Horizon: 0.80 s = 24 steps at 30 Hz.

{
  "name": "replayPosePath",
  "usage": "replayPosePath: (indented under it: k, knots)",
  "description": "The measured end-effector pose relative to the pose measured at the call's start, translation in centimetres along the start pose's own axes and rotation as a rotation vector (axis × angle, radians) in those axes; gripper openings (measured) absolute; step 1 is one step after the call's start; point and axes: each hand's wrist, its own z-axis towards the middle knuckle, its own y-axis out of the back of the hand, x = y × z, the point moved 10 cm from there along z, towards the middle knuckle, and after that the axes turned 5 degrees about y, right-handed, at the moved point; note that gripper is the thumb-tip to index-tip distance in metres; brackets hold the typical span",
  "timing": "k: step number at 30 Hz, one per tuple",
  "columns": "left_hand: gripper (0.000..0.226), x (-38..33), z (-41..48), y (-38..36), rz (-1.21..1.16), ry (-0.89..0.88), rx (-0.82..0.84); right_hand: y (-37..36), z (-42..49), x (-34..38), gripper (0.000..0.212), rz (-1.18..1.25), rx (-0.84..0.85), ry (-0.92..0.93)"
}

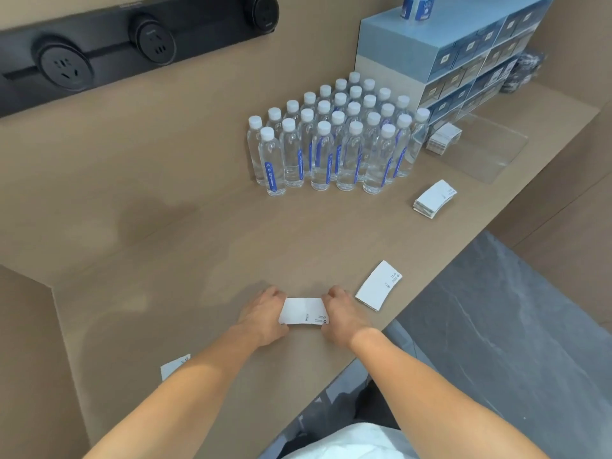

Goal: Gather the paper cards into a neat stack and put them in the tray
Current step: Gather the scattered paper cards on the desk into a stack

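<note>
I clench my left hand and right hand on the two short ends of a white printed paper card bundle, pressed on the tan wooden counter near its front edge. The clear plastic tray sits far right, holding one card stack.
</note>
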Motion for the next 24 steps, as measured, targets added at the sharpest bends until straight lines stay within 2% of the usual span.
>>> replayPosePath:
  k: [12,17,24]
  knots:
    - [0.036,-4.9,-0.8,1.2,-0.170,0.069,-0.030,4.4,0.4,-4.1,0.037,-0.059,0.122,0.079]
    - [0.034,-6.2,-0.5,1.4,-0.328,0.215,-0.092,6.2,2.3,-6.2,0.035,-0.018,0.136,0.220]
    - [0.051,-10.8,0.8,0.6,-0.485,0.386,-0.136,8.9,4.7,-10.7,0.031,-0.001,0.197,0.399]
